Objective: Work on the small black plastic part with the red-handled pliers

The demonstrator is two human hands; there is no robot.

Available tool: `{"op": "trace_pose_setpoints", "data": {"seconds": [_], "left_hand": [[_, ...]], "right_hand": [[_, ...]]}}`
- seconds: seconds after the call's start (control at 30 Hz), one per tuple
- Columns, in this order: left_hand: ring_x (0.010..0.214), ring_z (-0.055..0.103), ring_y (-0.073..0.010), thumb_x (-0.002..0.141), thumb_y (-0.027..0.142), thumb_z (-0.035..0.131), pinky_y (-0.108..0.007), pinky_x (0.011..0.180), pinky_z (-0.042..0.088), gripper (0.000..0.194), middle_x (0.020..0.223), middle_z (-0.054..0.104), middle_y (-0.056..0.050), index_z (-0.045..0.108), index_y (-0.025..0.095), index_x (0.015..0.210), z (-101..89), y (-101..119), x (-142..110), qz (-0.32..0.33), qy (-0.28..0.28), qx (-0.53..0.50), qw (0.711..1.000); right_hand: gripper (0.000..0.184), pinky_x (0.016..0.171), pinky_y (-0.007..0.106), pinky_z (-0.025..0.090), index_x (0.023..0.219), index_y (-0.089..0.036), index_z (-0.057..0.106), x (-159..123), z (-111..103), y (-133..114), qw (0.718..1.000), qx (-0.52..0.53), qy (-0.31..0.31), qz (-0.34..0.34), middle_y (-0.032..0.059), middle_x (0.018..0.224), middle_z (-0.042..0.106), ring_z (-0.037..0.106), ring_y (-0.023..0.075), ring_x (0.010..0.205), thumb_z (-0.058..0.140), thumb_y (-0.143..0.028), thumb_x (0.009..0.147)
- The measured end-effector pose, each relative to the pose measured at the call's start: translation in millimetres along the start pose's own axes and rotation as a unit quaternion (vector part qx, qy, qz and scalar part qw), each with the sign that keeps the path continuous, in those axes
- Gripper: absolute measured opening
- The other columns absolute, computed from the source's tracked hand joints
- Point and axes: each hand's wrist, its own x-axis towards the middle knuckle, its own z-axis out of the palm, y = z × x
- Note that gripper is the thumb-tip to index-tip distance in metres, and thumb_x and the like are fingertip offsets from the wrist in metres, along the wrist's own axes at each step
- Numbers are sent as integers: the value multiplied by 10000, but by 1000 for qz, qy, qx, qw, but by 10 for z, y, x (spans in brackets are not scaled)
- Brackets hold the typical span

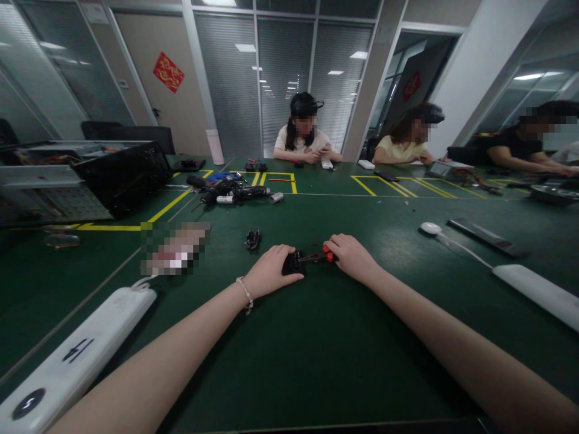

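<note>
On the green tabletop my left hand (275,271) grips a small black part (295,263), thumb on its near side and fingers on its far side. What kind of part it is I cannot make out. My right hand (350,256) is closed round the red handles of a pair of pliers (315,258). The dark jaws point left and reach the black part's right side. Another small black piece (253,240) lies a little beyond my left hand, to the left.
Cables and a black power drill (212,191) lie farther back. An opened computer case (90,181) stands at left. White power banks lie left (104,337) and right (534,289), the right one cabled to a white puck (430,228). Several people sit across the table.
</note>
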Motion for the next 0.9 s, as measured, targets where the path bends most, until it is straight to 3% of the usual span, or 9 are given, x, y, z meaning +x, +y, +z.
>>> {"op": "trace_pose_setpoints", "data": {"seconds": [0.47, 0.9], "left_hand": [[1004, 485, -241, 700, 481, 572, -369, 865, 388, 518, 1081, 518, -83, 447, 169, 1094, 33, -9, 4, 15, 17, 14, 1000], [1012, 477, -235, 708, 481, 563, -364, 866, 385, 517, 1092, 513, -81, 444, 173, 1105, 23, -17, -1, 12, 11, 12, 1000]], "right_hand": [[360, 764, 342, 336, 996, -137, 514, 2, -48, -37, 999, -35, 22, 6, 105, 930, 508, 440, 220, 852, 501, -68, 643], [344, 733, 327, 364, 970, -144, 523, 9, -29, -24, 1000, -20, -6, 7, 97, 927, 527, 462, 211, 832, 512, -64, 635]]}}
